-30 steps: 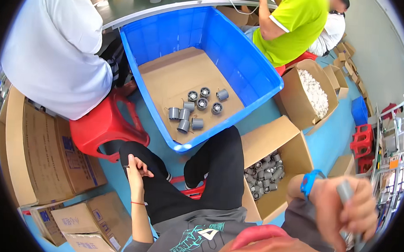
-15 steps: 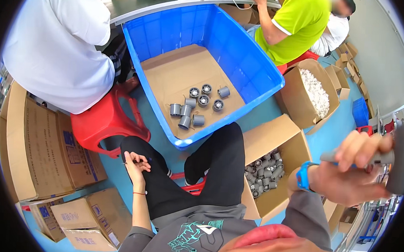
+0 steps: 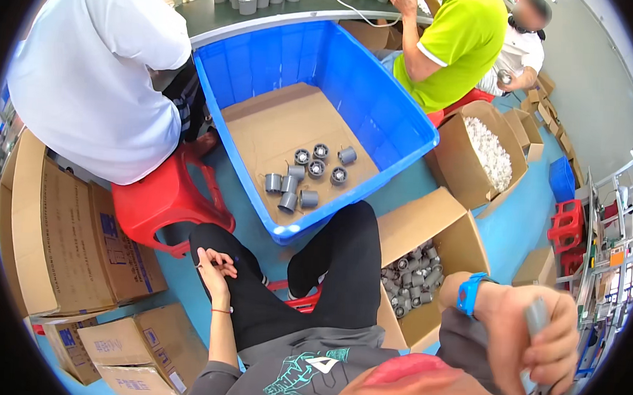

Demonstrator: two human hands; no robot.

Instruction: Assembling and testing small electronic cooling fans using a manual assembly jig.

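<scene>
Raised near my face on the right, my right hand [image 3: 536, 338] has its fingers closed around a slim grey object [image 3: 536, 318], whose kind I cannot make out. My left hand [image 3: 216, 267] lies palm up on my left thigh, fingers loosely bent and apart, with no clear object in it. Ahead of my knees stands a large blue bin [image 3: 397, 156]. On the cardboard sheet [image 3: 253, 120] at its bottom sit several grey cylindrical parts [image 3: 287, 200]. Beside my right leg, an open carton [image 3: 470, 241] holds many similar grey parts [image 3: 412, 278].
A person in white [image 3: 103, 68] sits on a red stool [image 3: 167, 212] at left; a person in lime green [image 3: 461, 48] works at the table [image 3: 296, 9]. A carton of small white pieces [image 3: 486, 152] stands right. Closed cartons [image 3: 141, 338] lie at lower left.
My right hand has come down and inward from the dark shape at the right rim, still holding the grey object. The view has tilted slightly upward. My left hand stays on my thigh.
</scene>
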